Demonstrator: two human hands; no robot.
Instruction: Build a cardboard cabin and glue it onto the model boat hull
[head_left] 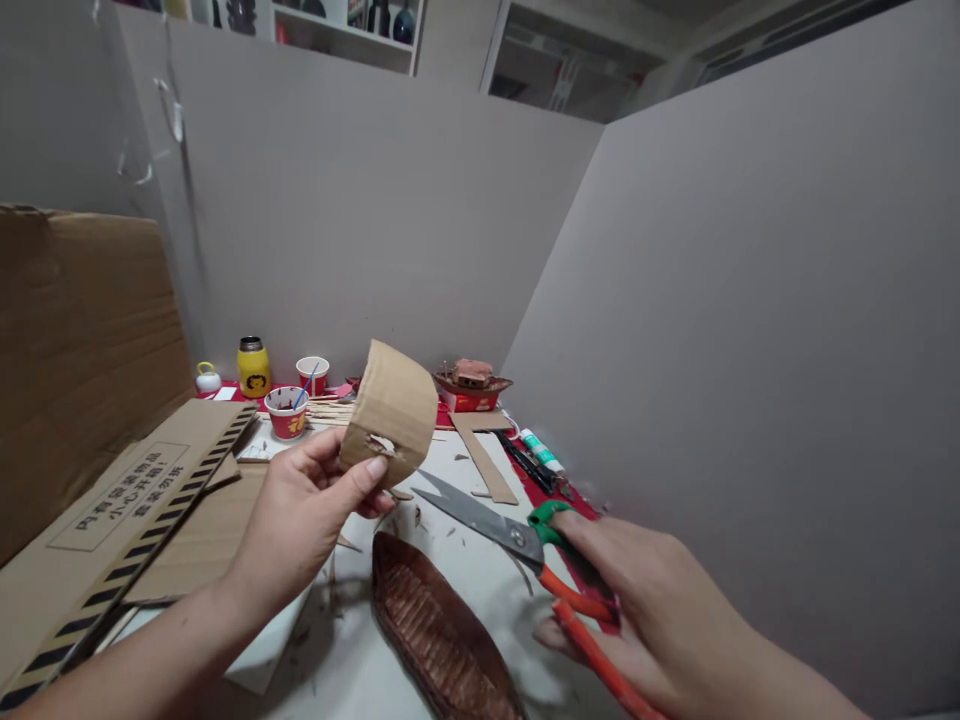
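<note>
My left hand (319,505) pinches a curved piece of brown cardboard (397,400) at its lower edge, thumb in front, fingers behind. A small ragged hole shows near the thumb. My right hand (645,600) is wrapped round the red and green handles of a pair of scissors (487,515). The blades are slightly apart, their tips pointing left, close to the lower right edge of the cardboard piece. Below both hands, a brown boat-shaped hull (442,630) lies on the white work surface (360,660).
Large cardboard sheets (142,490) fill the left side. Behind stand a yellow bottle (253,370), two paper cups (286,415) and a model boat on a red box (472,400). Thin sticks, a cardboard strip (487,460) and a white-green tube (541,451) lie nearby. Grey partitions enclose the table.
</note>
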